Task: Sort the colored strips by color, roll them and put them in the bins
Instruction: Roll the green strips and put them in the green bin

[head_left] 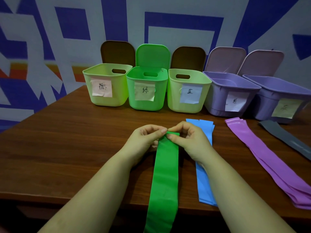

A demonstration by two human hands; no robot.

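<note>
A long green strip (165, 174) lies lengthwise on the wooden table (67, 148) and hangs over its near edge. My left hand (146, 138) and my right hand (186, 140) both pinch its far end, which is folded over in a small first turn. To the right lie a stack of blue strips (204, 185), a stack of purple strips (269, 158) and a dark grey strip (289, 140). Five open bins stand at the back: a pale green one (107, 84), a bright green one (146, 89), another pale green one (188, 91) and two purple ones (232, 95) (282, 101).
Each bin carries a paper label and has its lid tipped up behind it against the blue and grey patterned wall. Bare wood shows on the left half of the table. The table's near edge runs under my forearms.
</note>
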